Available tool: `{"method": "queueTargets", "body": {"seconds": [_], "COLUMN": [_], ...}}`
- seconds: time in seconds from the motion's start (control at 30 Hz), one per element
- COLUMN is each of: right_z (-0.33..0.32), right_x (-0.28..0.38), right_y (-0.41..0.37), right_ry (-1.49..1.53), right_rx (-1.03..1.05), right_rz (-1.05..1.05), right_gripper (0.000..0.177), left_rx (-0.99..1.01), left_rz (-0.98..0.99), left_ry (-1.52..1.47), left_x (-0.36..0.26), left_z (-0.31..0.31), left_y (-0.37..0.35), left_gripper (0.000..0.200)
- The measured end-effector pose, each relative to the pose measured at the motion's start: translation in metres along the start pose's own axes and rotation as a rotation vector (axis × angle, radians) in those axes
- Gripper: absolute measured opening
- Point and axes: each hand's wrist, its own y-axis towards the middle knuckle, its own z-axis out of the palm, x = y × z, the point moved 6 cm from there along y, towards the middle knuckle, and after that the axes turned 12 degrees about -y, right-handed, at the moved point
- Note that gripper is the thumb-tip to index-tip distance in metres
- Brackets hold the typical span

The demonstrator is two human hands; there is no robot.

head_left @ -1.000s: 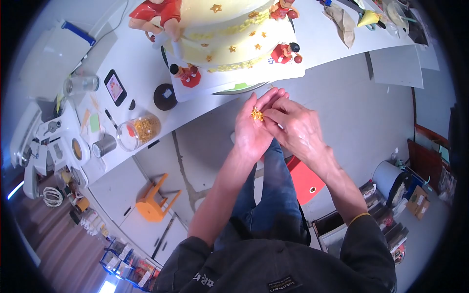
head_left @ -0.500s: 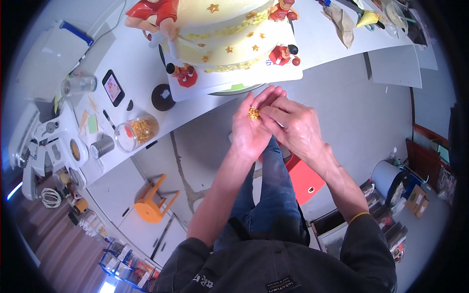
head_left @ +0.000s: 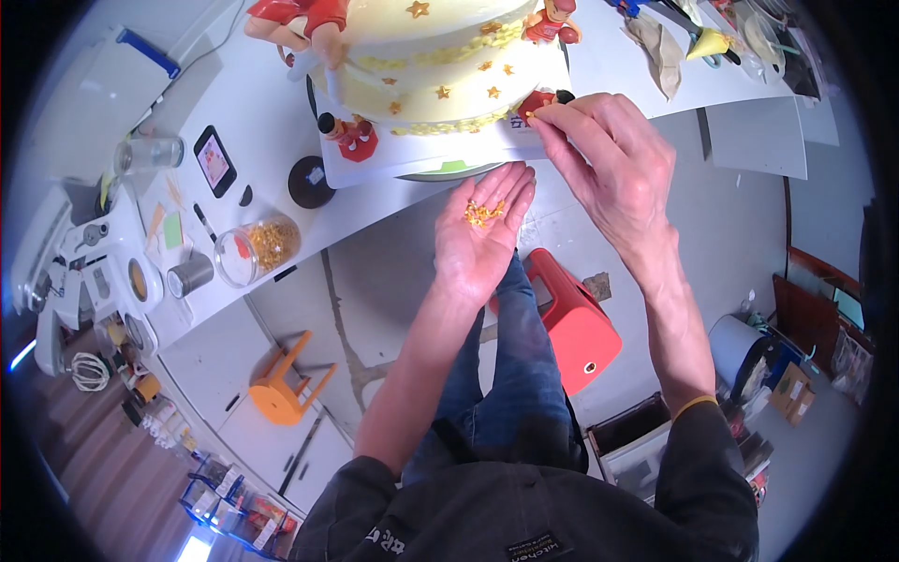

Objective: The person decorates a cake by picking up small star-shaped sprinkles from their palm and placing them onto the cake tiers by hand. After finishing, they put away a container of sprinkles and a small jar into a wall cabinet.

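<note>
My left hand (head_left: pixel 479 248) is palm up with its fingers stretched out. A small heap of gold star sprinkles (head_left: pixel 483 214) lies on it. My right hand (head_left: pixel 613 155) is raised near the cake's lower right side, thumb and forefinger pinched on a tiny gold sprinkle (head_left: pixel 531 115). The large cream-coloured cake (head_left: pixel 421 94) carries gold stars and yellow piped borders. A red-clad figurine (head_left: pixel 351 138) stands on the white cake board (head_left: pixel 403 161) at the left front. Another figurine (head_left: pixel 538 101) is partly hidden behind my right fingertips.
An open jar of gold sprinkles (head_left: pixel 272 245) lies on its side on the white table, near a phone (head_left: pixel 215 161), a metal can (head_left: pixel 190 278) and a dark round object (head_left: pixel 310 182). A red stool (head_left: pixel 581 337) and an orange stool (head_left: pixel 281 389) stand below.
My right hand has left my left palm and moved up and right to the cake, pinching a sprinkle. My left hand stays almost in place, its fingers lying flatter.
</note>
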Motion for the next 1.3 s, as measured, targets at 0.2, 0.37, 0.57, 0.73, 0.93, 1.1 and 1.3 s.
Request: {"method": "queueTargets", "body": {"seconds": [0.2, 0.37, 0.57, 0.73, 0.93, 1.1, 1.3], "right_z": [0.005, 0.007, 0.008, 0.008, 0.005, 0.006, 0.001], "right_x": [0.001, -0.001, -0.002, -0.005, -0.01, -0.008, 0.001], "right_y": [0.009, 0.01, 0.011, 0.012, 0.008, 0.007, 0.004], "right_ry": [-0.059, -0.067, -0.053, -0.063, -0.044, -0.042, 0.012], "right_rx": [0.023, 0.013, 0.002, -0.03, -0.058, -0.058, -0.01], "right_rz": [-0.091, -0.117, -0.117, -0.084, -0.045, -0.033, 0.006], "right_gripper": [0.02, 0.02, 0.019, 0.02, 0.019, 0.018, 0.018], "left_rx": [0.028, 0.035, 0.046, 0.043, 0.044, 0.042, 0.026], "left_rz": [-0.005, 0.002, 0.011, 0.009, -0.002, 0.009, 0.006], "left_ry": [-0.01, 0.0, 0.021, 0.013, 0.013, 0.025, 0.007], "left_x": [-0.003, -0.003, -0.004, -0.003, -0.004, -0.004, -0.006], "left_z": [0.004, 0.007, 0.01, 0.01, 0.008, 0.009, 0.002], "left_y": [0.0, 0.0, -0.001, -0.001, 0.001, 0.0, 0.002], "left_gripper": [0.055, 0.054, 0.053, 0.053, 0.053, 0.052, 0.05]}}
